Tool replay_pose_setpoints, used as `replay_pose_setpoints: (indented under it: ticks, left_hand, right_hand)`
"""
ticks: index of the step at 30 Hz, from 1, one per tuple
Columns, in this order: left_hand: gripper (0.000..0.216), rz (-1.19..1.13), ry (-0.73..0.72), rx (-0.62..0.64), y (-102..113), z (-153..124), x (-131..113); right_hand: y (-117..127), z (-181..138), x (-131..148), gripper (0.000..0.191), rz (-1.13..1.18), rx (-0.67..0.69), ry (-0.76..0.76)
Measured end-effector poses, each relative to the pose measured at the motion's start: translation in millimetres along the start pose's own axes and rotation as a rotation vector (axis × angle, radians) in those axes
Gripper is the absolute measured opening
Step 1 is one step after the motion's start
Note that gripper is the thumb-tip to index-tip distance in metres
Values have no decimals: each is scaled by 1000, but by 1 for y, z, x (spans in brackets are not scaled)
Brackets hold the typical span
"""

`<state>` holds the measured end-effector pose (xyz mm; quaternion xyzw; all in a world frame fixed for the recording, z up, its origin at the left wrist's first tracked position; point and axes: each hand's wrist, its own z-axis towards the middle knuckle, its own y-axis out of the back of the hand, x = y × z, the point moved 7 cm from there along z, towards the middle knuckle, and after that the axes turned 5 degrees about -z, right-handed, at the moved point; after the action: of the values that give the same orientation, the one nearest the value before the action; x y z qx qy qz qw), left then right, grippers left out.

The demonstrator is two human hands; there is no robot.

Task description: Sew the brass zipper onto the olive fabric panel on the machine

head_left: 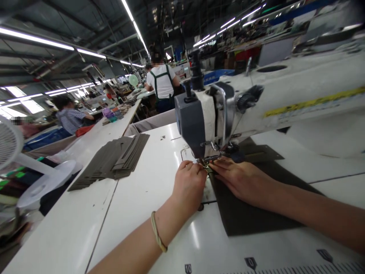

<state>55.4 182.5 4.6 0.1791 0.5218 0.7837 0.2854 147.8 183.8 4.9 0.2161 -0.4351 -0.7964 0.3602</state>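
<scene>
A dark grey-brown fabric panel (pixel 248 213) lies on the white sewing table, its narrow end reaching the needle area of a sewing machine (pixel 190 121). My right hand (pixel 242 179) rests on top of this panel, fingers stretched toward the presser foot (pixel 209 158) and touching the cloth's edge. Just left of the foot, my left hand (pixel 189 182) is closed, thumb and fingers drawn together at the needle plate. Whatever is pinched there is hidden by the fingers. A braided band (pixel 157 232) circles my left wrist.
Stacked dark fabric pieces (pixel 114 160) lie fanned out to the left. A white fan (pixel 42 171) stands at the far left. The machine arm (pixel 308 91) spans the right side. Ahead, a person in a white shirt (pixel 164 82) sits at another station. A ruler scale (pixel 256 270) runs along the front edge.
</scene>
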Motion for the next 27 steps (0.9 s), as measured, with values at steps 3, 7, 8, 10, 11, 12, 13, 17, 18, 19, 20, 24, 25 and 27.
replay_pose_setpoints:
  ticks: [3,7,8,10,11,12,13,17,18,19,20,24,25,27]
  left_hand:
    - [13,-9,-5,-12,0,0,1]
    - [10,-20,-13,-15,0,-1,1]
    - [9,-21,-13,-21,0,-2,1]
    - [8,-20,-13,-35,1,-2,1]
    - [7,-17,-13,-41,1,-2,1]
    - [8,-16,-14,-43,1,-2,1]
    - [8,-16,-15,-44,1,-2,1]
    - [11,-15,-16,-45,0,-1,3]
    - [11,-18,-14,-48,0,-1,3]
    - [12,-23,-11,-55,0,-2,4]
    - [12,-32,-5,-67,0,-2,5]
    - [13,-77,37,-125,1,-4,8]
    - [13,-85,50,-120,1,-4,9]
    - [12,-100,72,-75,2,-2,11]
  right_hand:
    - [-1,1,0,26,-1,18,-4]
    - [-2,-1,1,29,-12,-1,8]
    - [-2,-2,1,30,-12,-7,5]
    - [-4,-3,0,30,-8,-7,-6]
    - [-5,-4,-1,30,-5,-2,-10]
    - [-5,-4,-1,30,-2,8,-10]
    - [-6,-4,-1,30,3,19,-8]
    - [-5,-3,-2,29,41,29,-11]
    - [-4,-3,-2,28,52,30,-19]
    - [-5,-3,-2,28,60,32,-27]
    - [-5,-2,-2,28,64,35,-33]
    - [-6,-2,-8,28,-8,19,-60]
    - [-4,-3,-12,28,-50,9,-82]
    - [4,-9,-18,29,-144,9,-142]
